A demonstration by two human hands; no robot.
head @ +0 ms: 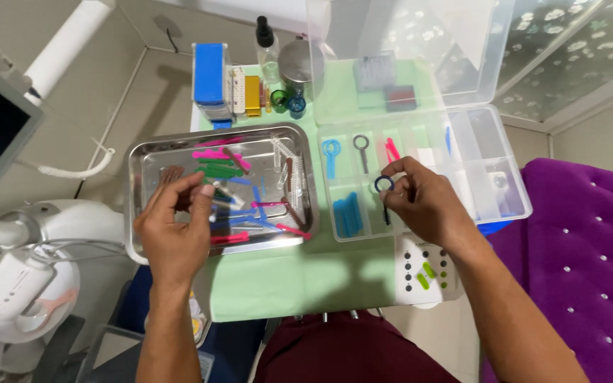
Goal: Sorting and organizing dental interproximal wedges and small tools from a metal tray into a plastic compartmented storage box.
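The left hand (175, 230) hovers over the steel tray (140, 159), fingers pinching a small pale piece (223, 201) among coloured plastic tools. Farther right, the right hand (427, 206) grips a dark ring-handled tool (384, 188) above the clear compartment box (512, 206) on the green-covered worktop (306, 276).

Glossy metal tray (143, 152), clear plastic organizer box (516, 206)

Bright, even overhead light, glare on the steel tray (152, 157), edges perhaps slightly warped.
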